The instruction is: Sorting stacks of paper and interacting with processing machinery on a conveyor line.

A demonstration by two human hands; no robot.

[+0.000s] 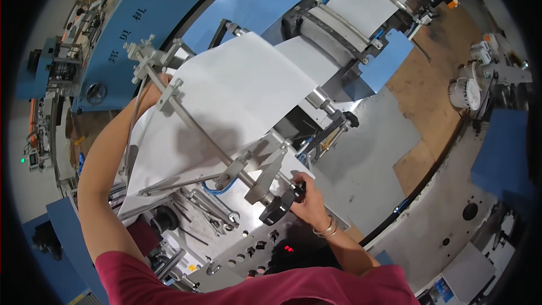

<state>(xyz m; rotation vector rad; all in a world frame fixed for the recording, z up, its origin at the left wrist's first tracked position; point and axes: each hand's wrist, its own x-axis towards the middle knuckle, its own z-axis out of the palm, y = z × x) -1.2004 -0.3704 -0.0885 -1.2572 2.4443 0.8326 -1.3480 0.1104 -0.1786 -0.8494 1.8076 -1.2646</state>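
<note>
A wide white paper web (237, 73) runs through a machine in front of me and folds down over a slanted metal former. Across it lies a metal rod (195, 124) with clamp blocks. My left hand (151, 91) reaches to the far left end of the rod, beside the paper's edge; its fingers are hidden behind the rod and bracket. Lower right, my right hand (310, 202) has its fingers closed around a small black knob (298, 191). Just left of that sits a larger black lobed knob (276, 210) at the rod's near end.
Below the paper, wrenches and hex keys (212, 209) lie on a metal shelf, near a control panel (248, 257) with knobs and a red display. Blue machine housings (141, 28) stand at the far left. A white bucket (465, 94) stands at the right, near brown cardboard (435, 107) on the floor.
</note>
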